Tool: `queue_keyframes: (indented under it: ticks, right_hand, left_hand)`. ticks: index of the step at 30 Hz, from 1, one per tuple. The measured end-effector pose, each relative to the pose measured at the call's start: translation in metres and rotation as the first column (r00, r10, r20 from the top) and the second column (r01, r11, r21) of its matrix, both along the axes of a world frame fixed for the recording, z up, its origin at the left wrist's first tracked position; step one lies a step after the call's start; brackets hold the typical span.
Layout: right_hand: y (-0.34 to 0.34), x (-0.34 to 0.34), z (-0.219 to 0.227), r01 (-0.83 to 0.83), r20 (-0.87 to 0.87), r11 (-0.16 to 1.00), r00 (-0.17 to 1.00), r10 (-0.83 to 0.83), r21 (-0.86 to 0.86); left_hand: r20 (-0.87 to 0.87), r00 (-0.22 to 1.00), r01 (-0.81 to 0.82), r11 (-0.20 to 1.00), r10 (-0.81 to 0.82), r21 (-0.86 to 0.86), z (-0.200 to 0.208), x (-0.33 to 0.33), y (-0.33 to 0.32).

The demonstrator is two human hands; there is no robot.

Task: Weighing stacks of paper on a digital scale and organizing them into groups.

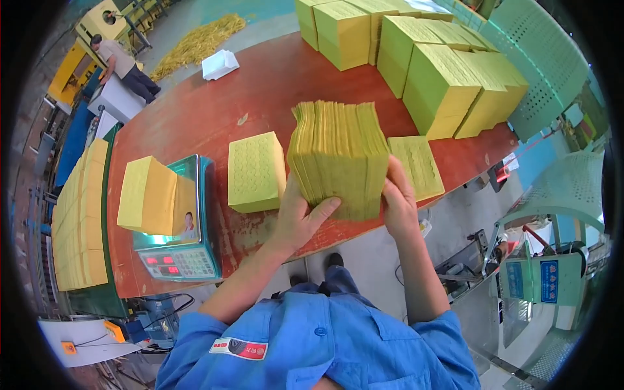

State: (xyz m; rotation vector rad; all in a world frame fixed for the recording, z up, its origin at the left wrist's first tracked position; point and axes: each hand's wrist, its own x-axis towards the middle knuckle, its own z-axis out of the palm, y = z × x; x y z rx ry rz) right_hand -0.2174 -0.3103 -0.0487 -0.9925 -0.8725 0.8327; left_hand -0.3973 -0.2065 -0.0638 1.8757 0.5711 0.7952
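A thick stack of yellow paper sheets (338,172) is held up above the front edge of the table, its sheet edges slightly fanned at the top. My left hand (302,218) grips its lower left side, thumb across the near face. On the right side, my right hand (399,198) closes around the stack's edge. Just left of it stands a block of yellow paper (252,170) with an embossed top. A lower yellow pile (417,168) lies to the right, partly behind my right hand. Farther left, a digital scale (179,261) with lit red digits carries another paper stack (147,195).
Large yellow paper blocks (435,91) stand in rows at the back right of the red table (188,110). More stacks (81,218) line its left side. Perforated green chairs (536,68) flank the right. A white packet (220,64) lies at the far edge; a person (120,65) works beyond.
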Motion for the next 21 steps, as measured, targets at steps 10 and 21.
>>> queue_keyframes:
  ticks: [10,21]
  right_hand:
    - [0.012,-0.001,-0.08,0.053,-0.106,0.998,0.993,-0.056,-0.026]
    - [0.009,-0.029,-0.049,0.325,0.346,0.941,0.898,-0.273,-0.099]
  left_hand:
    - [-0.069,0.997,-0.057,0.968,0.041,-0.245,-0.08,-0.009,0.012]
    - [0.088,0.996,0.051,0.846,-0.005,-0.53,-0.065,-0.013,0.024]
